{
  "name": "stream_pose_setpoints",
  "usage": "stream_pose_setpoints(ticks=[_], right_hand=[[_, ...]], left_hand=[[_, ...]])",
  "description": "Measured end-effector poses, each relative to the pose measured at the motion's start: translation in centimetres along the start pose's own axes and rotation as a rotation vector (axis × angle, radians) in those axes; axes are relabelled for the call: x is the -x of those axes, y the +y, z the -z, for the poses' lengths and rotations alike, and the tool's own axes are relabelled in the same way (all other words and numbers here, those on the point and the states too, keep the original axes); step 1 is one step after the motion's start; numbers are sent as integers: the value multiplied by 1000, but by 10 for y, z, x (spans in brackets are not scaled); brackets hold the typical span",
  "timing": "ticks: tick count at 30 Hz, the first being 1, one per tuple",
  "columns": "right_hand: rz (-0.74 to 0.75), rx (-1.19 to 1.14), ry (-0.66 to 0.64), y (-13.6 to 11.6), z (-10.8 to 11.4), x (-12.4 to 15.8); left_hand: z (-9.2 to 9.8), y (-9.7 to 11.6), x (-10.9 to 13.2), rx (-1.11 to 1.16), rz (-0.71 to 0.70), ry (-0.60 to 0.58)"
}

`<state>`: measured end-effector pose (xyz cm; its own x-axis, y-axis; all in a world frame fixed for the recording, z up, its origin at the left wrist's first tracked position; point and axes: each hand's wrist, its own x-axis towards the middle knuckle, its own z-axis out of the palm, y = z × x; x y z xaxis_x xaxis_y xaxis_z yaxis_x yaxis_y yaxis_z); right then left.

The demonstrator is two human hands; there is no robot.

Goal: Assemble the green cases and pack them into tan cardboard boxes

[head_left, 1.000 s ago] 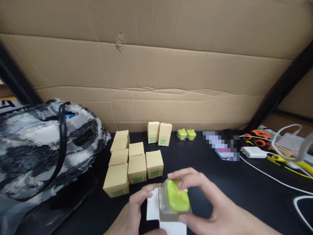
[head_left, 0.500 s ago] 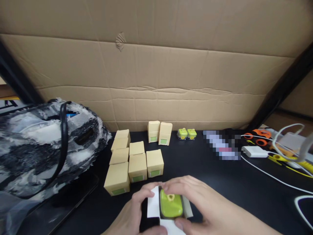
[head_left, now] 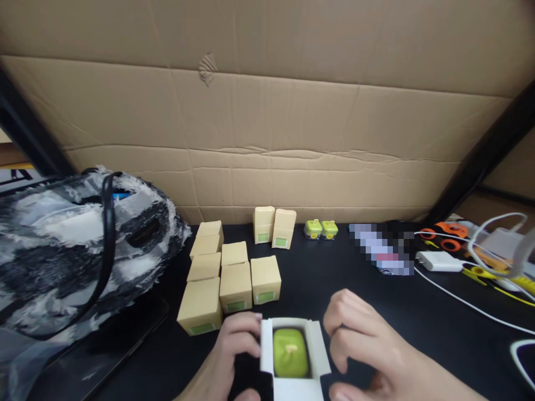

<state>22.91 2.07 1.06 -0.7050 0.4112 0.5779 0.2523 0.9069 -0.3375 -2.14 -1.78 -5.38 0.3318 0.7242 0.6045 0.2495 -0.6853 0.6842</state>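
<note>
A small open-topped box with white inner flaps (head_left: pixel 267 348) stands at the near middle. Inside it sits a small container with a green lid and a pale yellow loop on top (head_left: pixel 291 356); its lower part is hidden by the box. My left hand (head_left: pixel 228 353) is at the box's left flap, fingertips at the flap's edge, thumb and fingers apart. To the right of the box, my right hand (head_left: pixel 368 345) holds nothing; its fingers are bent, with a gap between them and the thumb.
Several closed tan boxes (head_left: pixel 236 284) stand left of centre, and two upright ones (head_left: pixel 263 225) at the back. Two green-lidded containers (head_left: pixel 321 228) sit beside them. A fuzzy black-and-white bag (head_left: pixel 125 239) fills the left. A white charger (head_left: pixel 439 261), cables and orange-handled scissors (head_left: pixel 449 231) lie right.
My right hand has come off the green-lidded container and moved right. My left hand has shifted slightly left. The container now sits lower inside the box, with the flaps spread around it.
</note>
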Motion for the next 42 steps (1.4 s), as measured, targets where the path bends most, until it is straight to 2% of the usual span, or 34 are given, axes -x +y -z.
stream_pose_setpoints(ticks=[3, 5, 13, 17, 20, 24, 28, 31, 37, 39, 42], right_hand=[[21, -86, -197, 1, 0, -5], [51, -106, -251, 2, -3, -6], [25, -164, -140, -2, -3, 2], [-92, -280, -116, -5, -3, 5], [-184, -379, -71, -7, -5, 3], [-223, -355, -9, -10, -7, -1], [-227, -301, 57, -11, -9, -1], [-193, -227, 35, -12, -9, -1], [-18, -4, 0, -11, -11, -3], [-47, -41, 5, -10, -15, -4], [-157, -143, -11, -9, -19, -6]], left_hand=[[-2, 0, 0, -103, -55, -109], [-3, -3, 1, -115, -63, -165], [-3, -5, 2, -56, 2, -158], [-1, -9, 5, -21, 63, -130], [0, -19, 9, 5, 35, -117], [0, -26, 9, 11, -21, -147], [4, -13, 3, -21, 62, -225], [6, -5, 0, -25, 101, -247], [6, -4, -4, -28, 47, -281], [5, -8, -2, -29, 37, -278], [3, -15, 4, -40, 30, -211]])
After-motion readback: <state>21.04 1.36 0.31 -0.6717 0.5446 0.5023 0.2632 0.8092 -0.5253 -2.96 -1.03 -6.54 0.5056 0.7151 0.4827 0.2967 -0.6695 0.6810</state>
